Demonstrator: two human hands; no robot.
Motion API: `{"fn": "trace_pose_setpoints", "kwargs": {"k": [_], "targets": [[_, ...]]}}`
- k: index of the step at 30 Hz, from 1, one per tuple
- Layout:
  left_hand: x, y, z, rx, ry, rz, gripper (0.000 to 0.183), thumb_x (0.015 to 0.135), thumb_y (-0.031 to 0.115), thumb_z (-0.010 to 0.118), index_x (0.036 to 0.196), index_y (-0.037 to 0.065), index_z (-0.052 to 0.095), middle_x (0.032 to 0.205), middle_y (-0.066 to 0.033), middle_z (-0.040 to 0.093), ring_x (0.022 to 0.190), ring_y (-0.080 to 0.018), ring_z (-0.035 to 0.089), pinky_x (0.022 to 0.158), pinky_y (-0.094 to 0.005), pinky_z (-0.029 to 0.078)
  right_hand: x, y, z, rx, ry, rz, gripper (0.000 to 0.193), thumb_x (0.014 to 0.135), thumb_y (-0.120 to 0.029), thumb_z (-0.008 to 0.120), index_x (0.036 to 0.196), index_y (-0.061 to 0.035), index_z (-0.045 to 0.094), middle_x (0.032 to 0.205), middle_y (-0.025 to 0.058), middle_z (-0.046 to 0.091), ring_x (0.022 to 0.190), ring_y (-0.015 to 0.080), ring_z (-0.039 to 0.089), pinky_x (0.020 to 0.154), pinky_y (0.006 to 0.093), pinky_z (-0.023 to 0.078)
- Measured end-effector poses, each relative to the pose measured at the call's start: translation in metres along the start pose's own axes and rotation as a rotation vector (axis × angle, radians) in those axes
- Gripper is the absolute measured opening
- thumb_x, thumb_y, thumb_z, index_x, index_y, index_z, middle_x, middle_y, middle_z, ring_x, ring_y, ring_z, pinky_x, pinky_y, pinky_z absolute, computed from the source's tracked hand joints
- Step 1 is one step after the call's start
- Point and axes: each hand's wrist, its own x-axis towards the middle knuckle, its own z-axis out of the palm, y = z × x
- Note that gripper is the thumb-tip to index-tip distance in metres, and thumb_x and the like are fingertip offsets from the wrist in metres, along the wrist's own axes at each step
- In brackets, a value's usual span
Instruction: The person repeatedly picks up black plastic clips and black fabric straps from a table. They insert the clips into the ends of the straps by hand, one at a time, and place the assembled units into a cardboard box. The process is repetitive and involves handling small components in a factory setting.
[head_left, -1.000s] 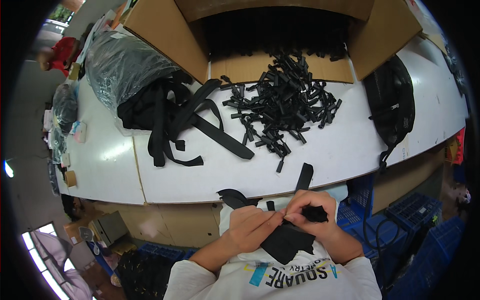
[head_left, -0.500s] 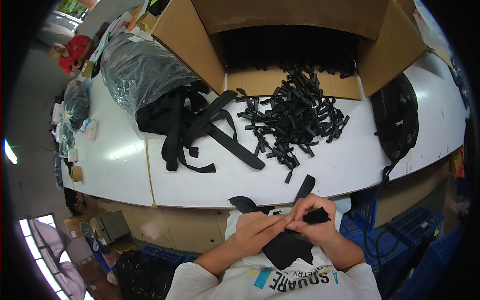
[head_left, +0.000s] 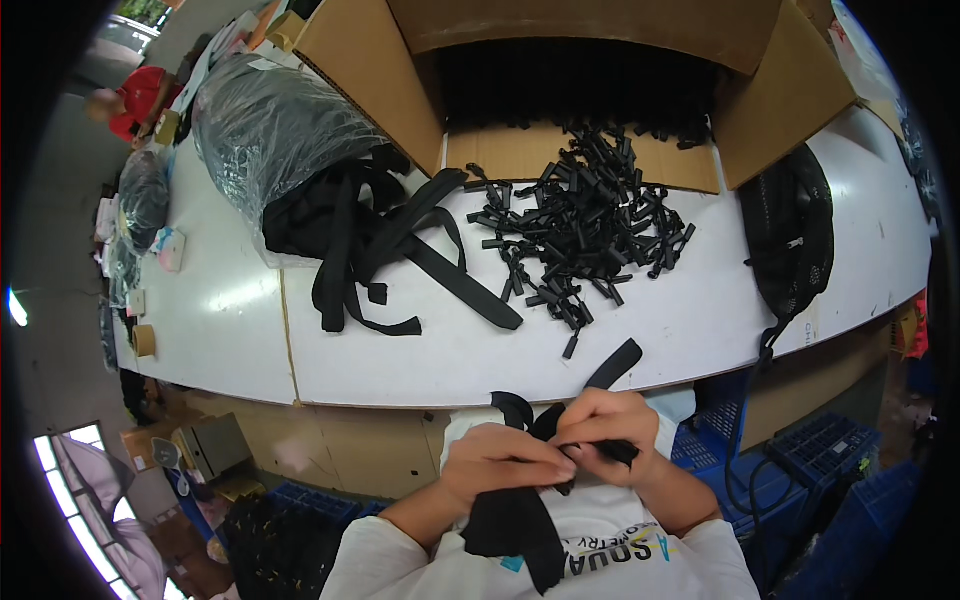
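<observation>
My left hand (head_left: 505, 462) and my right hand (head_left: 612, 425) meet in front of my chest, close to the table's near edge. Both are closed on a black fabric strap (head_left: 515, 525), pinched between thumbs and fingers where the hands come together. One part of the strap hangs over my shirt below the left hand. Other ends stick out above the hands toward the table, and a bunched bit shows inside my right hand. The fingers hide what lies right at the pinch. Beyond them is a heap of small black plastic pieces (head_left: 590, 220) on the white table (head_left: 400, 370).
An open cardboard box (head_left: 800, 110) stands behind the heap, dark inside. To the left, loose black straps (head_left: 345, 250) spill from a clear plastic bag (head_left: 270, 130). A black mesh pouch (head_left: 790, 240) lies at right. Blue crates (head_left: 830, 450) sit below the table. A person in red (head_left: 145, 95) is far left.
My hands have shifted slightly left and pressed closer together. The hanging part of the strap has swung left and downward over my shirt. The upper left end has moved rightward.
</observation>
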Motion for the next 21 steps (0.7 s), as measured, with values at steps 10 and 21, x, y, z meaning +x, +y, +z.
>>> {"fn": "trace_pose_setpoints", "kwargs": {"k": [10,21], "targets": [[-0.005,0.006,0.008,0.279,0.18,0.047,0.02,0.068,0.002,0.069,0.087,-0.001,0.066,0.087,-0.0138,0.065,0.066,-0.0193,0.064,0.054,-0.025,0.049,-0.007,-0.015,0.005,-0.331,0.042,-0.309,0.023,0.067,-0.004,0.071,0.088,0.0027,0.064,0.065,0.0087,0.059,0.046,0.0172,0.054,0.039,0.0269,0.038],[-0.01,-0.004,0.013,0.474,0.067,0.129,0.027,0.063,0.007,0.066,0.089,0.001,0.068,0.091,-0.0101,0.065,0.052,-0.0136,0.053,0.044,-0.0225,0.039,-0.019,-0.03,-0.001,-0.662,-0.072,-0.3,0.03,0.058,-0.004,0.064,0.085,0.0095,0.06,0.069,0.0108,0.057,0.048,0.0158,0.053,0.04,0.0244,0.042]]}}
